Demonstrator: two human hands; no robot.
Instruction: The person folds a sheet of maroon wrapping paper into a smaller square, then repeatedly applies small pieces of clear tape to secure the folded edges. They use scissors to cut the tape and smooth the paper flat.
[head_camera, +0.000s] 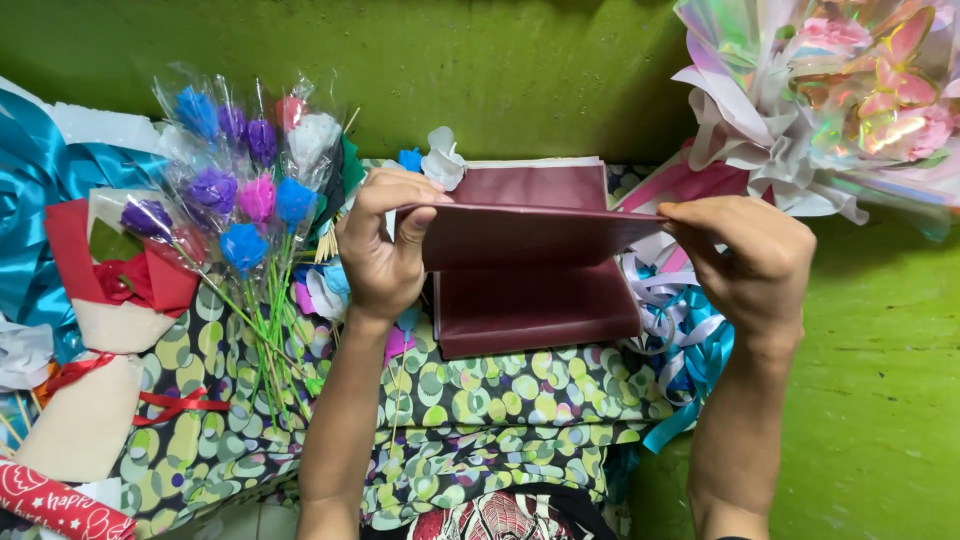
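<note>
Maroon paper sheet (530, 235) hides both hands' (385, 245) fingertips.

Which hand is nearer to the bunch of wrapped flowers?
Left. The left hand holds the maroon paper just beside the wrapped flowers; the right hand grips the paper's far edge.

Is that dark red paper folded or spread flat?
Folded: the dark red paper bends over itself, its top edge pinched by the left hand and right hand.
</note>
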